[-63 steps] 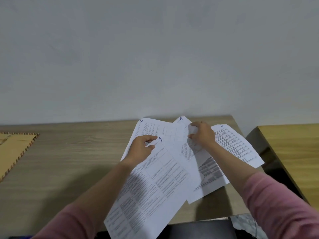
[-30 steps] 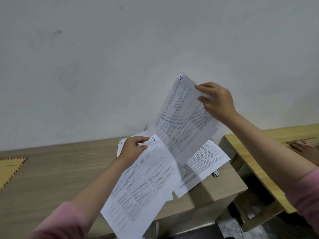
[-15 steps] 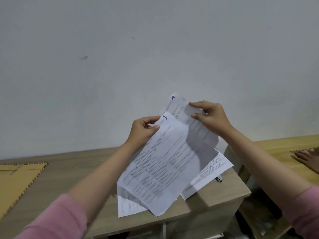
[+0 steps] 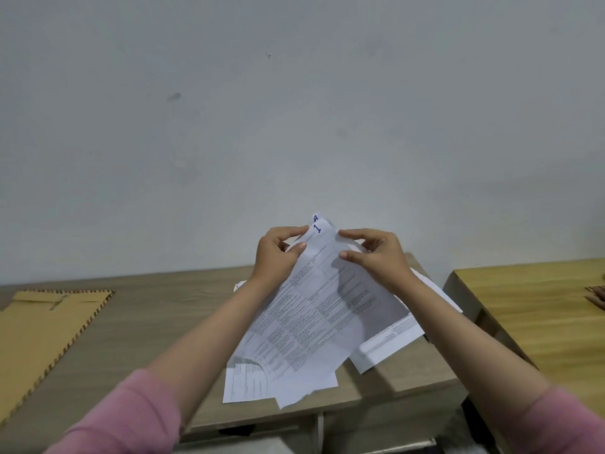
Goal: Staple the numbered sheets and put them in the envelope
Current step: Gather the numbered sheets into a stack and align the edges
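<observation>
I hold two printed sheets together above the desk: sheet 1 (image 4: 314,319) in front and sheet 4 (image 4: 317,218) behind it, only its numbered corner showing. My left hand (image 4: 276,253) pinches their top left edge. My right hand (image 4: 376,253) grips the top right edge. Other printed sheets lie flat under them, one at the front (image 4: 244,380) and one at the right (image 4: 389,344). The brown envelope (image 4: 42,329) lies on the desk far left. No stapler is visible.
The grey wooden desk (image 4: 147,322) ends at its right edge just past the sheets. A yellow wooden table (image 4: 530,309) stands beyond a gap at the right, with another person's fingers (image 4: 597,298) on its far edge. A plain wall is behind.
My right hand lifted sheet 4 off the desk, then brought it down behind sheet 1. Both hands have come closer and lower, with the two top corners now nearly lined up.
</observation>
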